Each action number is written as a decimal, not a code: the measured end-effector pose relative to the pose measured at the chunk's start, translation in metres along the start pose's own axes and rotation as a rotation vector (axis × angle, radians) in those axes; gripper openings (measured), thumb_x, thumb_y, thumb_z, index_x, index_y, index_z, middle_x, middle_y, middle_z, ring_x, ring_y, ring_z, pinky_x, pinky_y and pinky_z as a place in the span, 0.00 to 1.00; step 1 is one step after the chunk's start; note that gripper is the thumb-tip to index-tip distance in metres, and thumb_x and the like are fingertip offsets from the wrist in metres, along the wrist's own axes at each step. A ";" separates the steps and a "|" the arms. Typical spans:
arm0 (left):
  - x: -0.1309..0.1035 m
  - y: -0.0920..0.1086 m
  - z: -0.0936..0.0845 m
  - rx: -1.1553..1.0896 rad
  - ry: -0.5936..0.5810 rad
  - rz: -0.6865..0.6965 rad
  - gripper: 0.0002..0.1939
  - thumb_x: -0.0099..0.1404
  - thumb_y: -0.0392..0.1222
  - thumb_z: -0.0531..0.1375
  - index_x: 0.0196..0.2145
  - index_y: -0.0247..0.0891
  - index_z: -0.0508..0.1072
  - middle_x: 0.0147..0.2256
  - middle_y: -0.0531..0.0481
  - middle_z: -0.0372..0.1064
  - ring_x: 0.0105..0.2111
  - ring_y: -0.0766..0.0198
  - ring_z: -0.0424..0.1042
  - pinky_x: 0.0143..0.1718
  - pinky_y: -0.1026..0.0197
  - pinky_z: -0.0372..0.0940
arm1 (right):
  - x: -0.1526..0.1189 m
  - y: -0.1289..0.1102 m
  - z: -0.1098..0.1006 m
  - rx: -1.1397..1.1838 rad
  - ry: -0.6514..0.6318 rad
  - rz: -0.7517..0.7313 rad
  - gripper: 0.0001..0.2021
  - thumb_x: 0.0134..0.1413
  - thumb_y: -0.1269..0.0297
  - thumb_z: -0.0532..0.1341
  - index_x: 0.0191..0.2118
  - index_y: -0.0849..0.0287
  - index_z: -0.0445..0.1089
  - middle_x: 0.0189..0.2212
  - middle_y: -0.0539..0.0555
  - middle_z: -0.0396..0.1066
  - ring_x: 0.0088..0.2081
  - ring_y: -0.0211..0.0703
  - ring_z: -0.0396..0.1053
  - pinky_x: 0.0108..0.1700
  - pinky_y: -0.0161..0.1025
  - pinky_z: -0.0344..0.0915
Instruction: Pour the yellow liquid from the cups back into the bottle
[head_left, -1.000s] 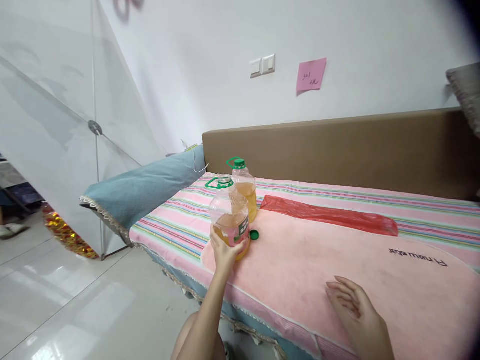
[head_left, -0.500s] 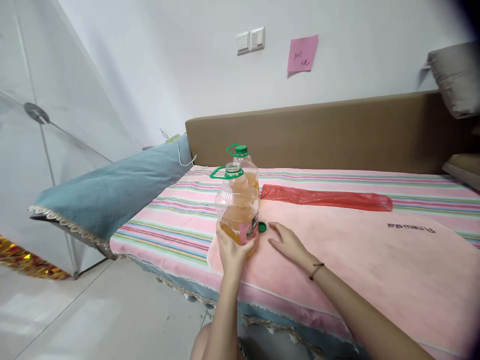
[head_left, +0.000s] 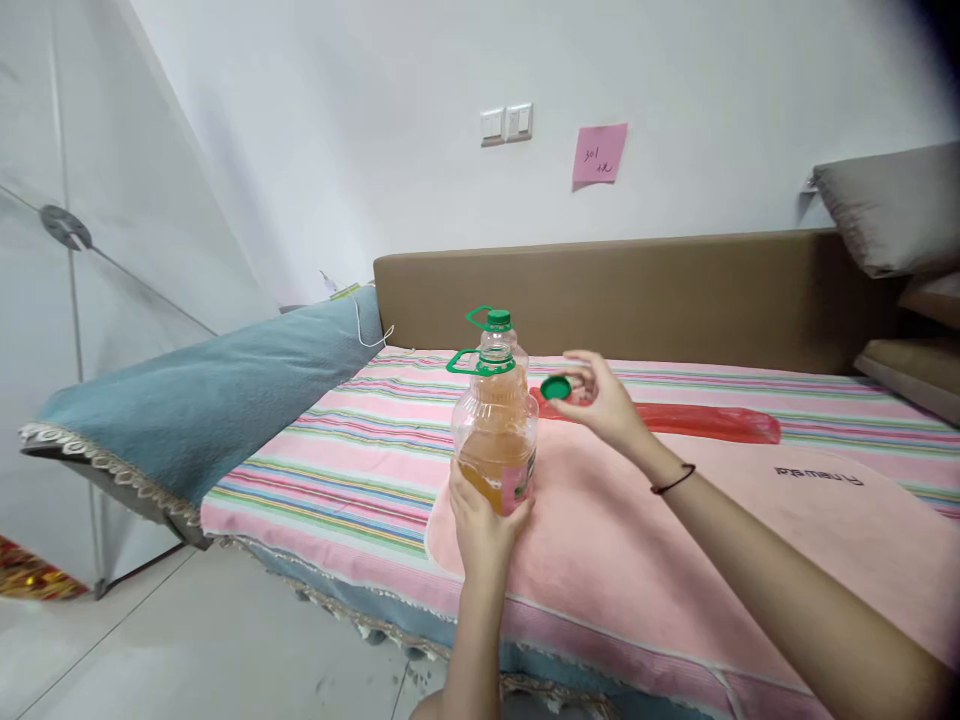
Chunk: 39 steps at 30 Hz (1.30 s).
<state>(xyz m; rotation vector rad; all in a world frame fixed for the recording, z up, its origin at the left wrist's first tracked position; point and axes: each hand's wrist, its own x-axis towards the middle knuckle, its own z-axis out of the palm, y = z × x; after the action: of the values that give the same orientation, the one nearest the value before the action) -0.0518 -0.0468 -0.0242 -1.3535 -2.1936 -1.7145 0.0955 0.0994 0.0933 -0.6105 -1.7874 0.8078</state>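
Observation:
A clear plastic bottle [head_left: 496, 430] with amber liquid, a green neck ring and no cap stands on a pink towel [head_left: 675, 530]. My left hand [head_left: 484, 525] grips its lower part from the near side. My right hand [head_left: 600, 400] holds a small green cap [head_left: 556, 387] in its fingertips, in the air just right of the bottle's neck. A second, capped bottle [head_left: 501, 335] of the same kind stands right behind the first, mostly hidden by it.
A red plastic bag [head_left: 690, 420] lies on the striped bed cover [head_left: 337, 450] behind the towel. A brown headboard [head_left: 675, 290] runs along the wall. A blue cushion [head_left: 195, 390] sits at the left, grey pillows [head_left: 885, 205] at the right. Tiled floor lies below.
My right hand went from the near towel to the green cap beside the bottle, picked it up and raised it to neck height. My left hand kept its hold on the bottle.

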 end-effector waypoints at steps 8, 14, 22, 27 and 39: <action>-0.002 -0.001 0.002 0.054 0.022 0.038 0.60 0.50 0.53 0.70 0.68 0.32 0.40 0.64 0.27 0.51 0.65 0.39 0.55 0.63 0.39 0.57 | 0.067 -0.101 -0.004 0.015 -0.298 0.017 0.29 0.29 0.68 0.75 0.42 0.56 0.65 0.41 0.57 0.77 0.34 0.41 0.72 0.36 0.41 0.70; -0.002 -0.005 0.004 0.052 0.048 0.061 0.60 0.50 0.52 0.70 0.68 0.32 0.40 0.64 0.26 0.51 0.65 0.39 0.56 0.63 0.40 0.58 | 0.086 -0.134 0.004 -0.326 -0.552 -0.087 0.16 0.37 0.67 0.72 0.37 0.58 0.74 0.39 0.54 0.79 0.44 0.47 0.75 0.45 0.42 0.71; -0.002 -0.003 0.001 0.047 0.044 0.042 0.60 0.48 0.51 0.71 0.68 0.31 0.43 0.62 0.27 0.55 0.63 0.37 0.58 0.61 0.40 0.60 | 0.135 -0.160 0.019 -0.607 -1.037 -0.181 0.20 0.37 0.70 0.71 0.42 0.57 0.81 0.38 0.51 0.81 0.42 0.47 0.76 0.40 0.38 0.68; -0.002 -0.001 0.000 0.034 0.039 0.041 0.59 0.49 0.51 0.71 0.68 0.32 0.42 0.63 0.28 0.54 0.63 0.39 0.58 0.62 0.41 0.59 | 0.140 -0.166 0.027 -0.789 -1.049 -0.198 0.22 0.36 0.57 0.74 0.43 0.56 0.81 0.37 0.52 0.81 0.43 0.49 0.75 0.41 0.39 0.65; -0.003 -0.007 0.004 0.047 0.043 0.034 0.60 0.48 0.50 0.71 0.68 0.33 0.40 0.64 0.28 0.53 0.64 0.39 0.57 0.62 0.41 0.58 | 0.120 -0.164 0.032 -1.138 -0.962 -0.346 0.25 0.60 0.42 0.56 0.38 0.61 0.77 0.35 0.58 0.76 0.32 0.44 0.68 0.30 0.39 0.54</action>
<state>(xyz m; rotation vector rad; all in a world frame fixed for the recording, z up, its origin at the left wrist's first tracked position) -0.0527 -0.0452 -0.0322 -1.3225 -2.1609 -1.6539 0.0198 0.0729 0.2828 -0.5979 -3.1237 -0.3562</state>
